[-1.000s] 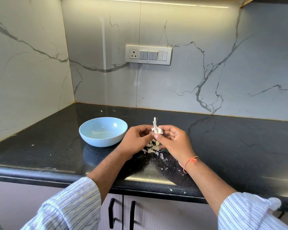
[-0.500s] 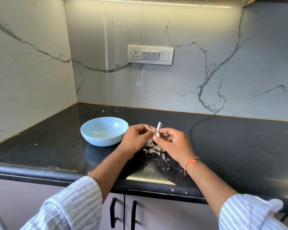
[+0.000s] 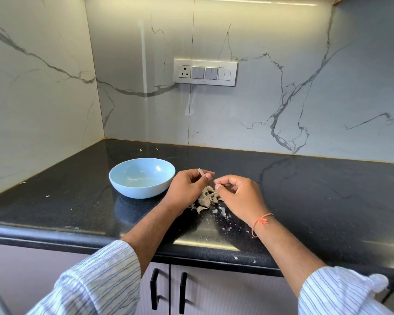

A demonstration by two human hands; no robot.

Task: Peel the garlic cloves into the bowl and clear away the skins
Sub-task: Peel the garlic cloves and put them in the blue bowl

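While the black worktop (image 3: 305, 189) runs the whole width of the shot, the stuff that matters sits a bit left of centre. Far left there's just a few pale flecks on the stone, then a light blue bowl (image 3: 142, 177) standing upright, looks pretty much empty apart from a shiny patch at the bottom, can't make out any cloves in it. Just right of the bowl is the left hand (image 3: 187, 189), its grip pinched round a small pale piece of garlic (image 3: 200, 171) that pokes up between thumb and fingertips; honestly can't tell if it's a clove or a strip of skin. Below and between the two hands lies a loose heap of papery skins (image 3: 207, 197) on the worktop, with smaller crumbs scattered toward the near edge. Then the right hand (image 3: 239, 196), fingers curled in with thumb and forefinger pressed together, grip clenched but I can't see anything in it. An orange thread (image 3: 261, 222) is tied round that wrist. Both striped sleeves are pushed up at the near bottom corners.
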